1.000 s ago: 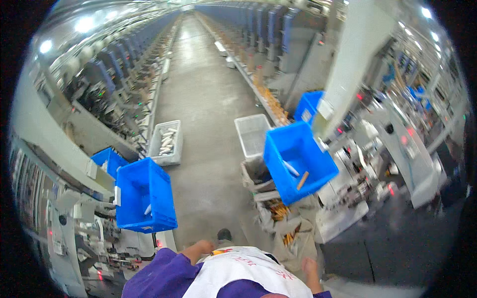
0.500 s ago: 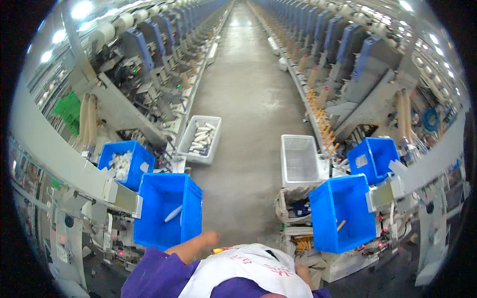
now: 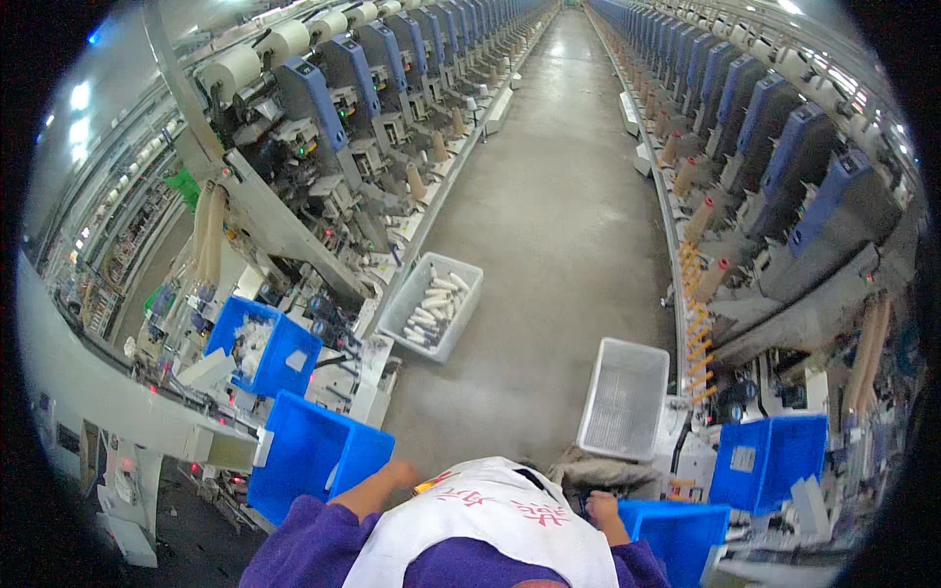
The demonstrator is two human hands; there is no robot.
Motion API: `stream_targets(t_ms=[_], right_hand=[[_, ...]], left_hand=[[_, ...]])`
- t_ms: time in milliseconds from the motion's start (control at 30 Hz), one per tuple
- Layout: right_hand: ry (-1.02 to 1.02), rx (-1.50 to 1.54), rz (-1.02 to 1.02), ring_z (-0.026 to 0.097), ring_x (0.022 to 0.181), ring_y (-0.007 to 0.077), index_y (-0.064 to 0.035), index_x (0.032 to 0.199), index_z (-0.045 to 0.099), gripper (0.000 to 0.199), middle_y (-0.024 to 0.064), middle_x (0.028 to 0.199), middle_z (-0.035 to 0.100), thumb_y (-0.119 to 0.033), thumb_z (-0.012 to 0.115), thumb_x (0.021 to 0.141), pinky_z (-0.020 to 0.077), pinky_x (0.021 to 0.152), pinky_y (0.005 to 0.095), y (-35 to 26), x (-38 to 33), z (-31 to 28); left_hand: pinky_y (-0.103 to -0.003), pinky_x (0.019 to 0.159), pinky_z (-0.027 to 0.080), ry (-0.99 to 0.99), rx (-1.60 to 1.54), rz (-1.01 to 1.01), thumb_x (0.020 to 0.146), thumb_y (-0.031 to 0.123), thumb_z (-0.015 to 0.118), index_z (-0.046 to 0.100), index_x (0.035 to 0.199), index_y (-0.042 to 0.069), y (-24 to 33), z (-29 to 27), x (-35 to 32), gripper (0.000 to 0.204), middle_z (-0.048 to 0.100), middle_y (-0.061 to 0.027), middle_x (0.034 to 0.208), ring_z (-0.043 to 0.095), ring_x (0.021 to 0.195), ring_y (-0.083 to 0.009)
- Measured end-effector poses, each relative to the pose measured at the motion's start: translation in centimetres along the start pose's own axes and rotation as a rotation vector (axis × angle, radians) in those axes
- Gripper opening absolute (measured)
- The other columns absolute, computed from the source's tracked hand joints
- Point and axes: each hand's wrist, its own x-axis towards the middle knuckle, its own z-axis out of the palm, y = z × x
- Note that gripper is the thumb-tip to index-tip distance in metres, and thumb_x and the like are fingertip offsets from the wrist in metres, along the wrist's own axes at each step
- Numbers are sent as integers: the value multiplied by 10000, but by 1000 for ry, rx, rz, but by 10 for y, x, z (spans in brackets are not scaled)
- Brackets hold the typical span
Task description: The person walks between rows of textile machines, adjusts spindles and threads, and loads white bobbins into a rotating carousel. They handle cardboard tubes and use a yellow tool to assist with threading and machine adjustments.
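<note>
My left hand (image 3: 398, 475) hangs low beside the near left blue bin (image 3: 279, 475), apart from the things on the floor. Its fingers are too small and blurred to read. A pale slim bobbin (image 3: 331, 477) shows inside that bin. On the other side, my right hand (image 3: 601, 508) is near the near right blue bin (image 3: 676, 534) and a greyish cloth sack (image 3: 608, 472). Its fingers look curled in; whatever they may hold is hidden. Between the hands, my white apron (image 3: 470, 510) with red marks covers the purple sleeves' middle.
A white basket (image 3: 474, 294) of white bobbins stands at the aisle's left, a second white basket (image 3: 623, 392) at its right. Further blue bins (image 3: 294, 358) (image 3: 769, 461) sit by the machines. Winding machines (image 3: 323, 103) line both sides of the grey floor (image 3: 549, 216).
The view has turned left and tilted, so the aisle sits further right and the right bins lower. My right hand shows more plainly; my left hand stays low beside the left bin.
</note>
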Motion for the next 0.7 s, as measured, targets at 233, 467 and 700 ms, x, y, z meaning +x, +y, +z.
stream_targets(t_ms=[233, 467, 700], right_hand=[[43, -624, -212, 595, 759, 166, 16, 1107, 576, 282, 98, 930, 637, -98, 563, 850, 494, 657, 278, -203, 173, 142], [-49, -681, -178, 606, 850, 170, -32, 1117, 583, 267, 87, 988, 634, -160, 529, 888, 495, 738, 294, -275, 315, 202], [-146, -2049, -272, 604, 864, 347, -86, 994, 632, 275, 188, 999, 612, -217, 556, 764, 487, 725, 423, -295, 340, 44]], left_hand=[[-476, 739, 489, 107, -361, -465, 852, 314, 456, 656, 912, 66, -15, -44, -25, 324, 646, -168, 965, 617, 886, -354], [-459, 784, 482, -28, -411, -451, 832, 316, 468, 657, 947, 73, -93, -166, 115, 329, 633, -161, 1026, 604, 939, -349], [-441, 829, 475, -35, 108, -113, 812, 317, 479, 658, 982, 81, -206, -443, 374, 342, 620, -153, 1087, 591, 992, -344]])
